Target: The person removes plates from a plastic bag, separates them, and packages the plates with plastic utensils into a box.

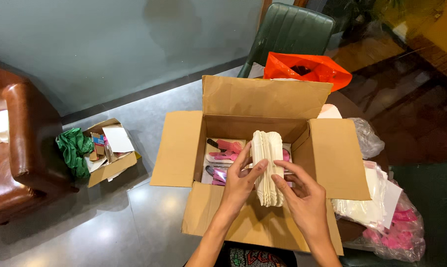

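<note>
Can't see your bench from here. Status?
Left hand and right hand both grip white card stack. Stack above open cardboard box. Nothing blocking.

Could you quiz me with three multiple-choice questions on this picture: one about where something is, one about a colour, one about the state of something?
1. Where is the stack of cream card pieces?
A. Held over the big cardboard box
B. On the brown leather seat
C. Inside the small box

2. What colour is the plastic bag behind the big box?
A. Blue
B. Orange
C. Black

3. How are the big box's flaps?
A. Taped shut
C. Half closed
B. Folded open

Answers:
1. A, since the left hand and right hand grip the stack from both sides above the box's open top.
2. B, as the bag on the green chair is bright orange.
3. B, because all four flaps spread outward and pink items show inside.
</note>
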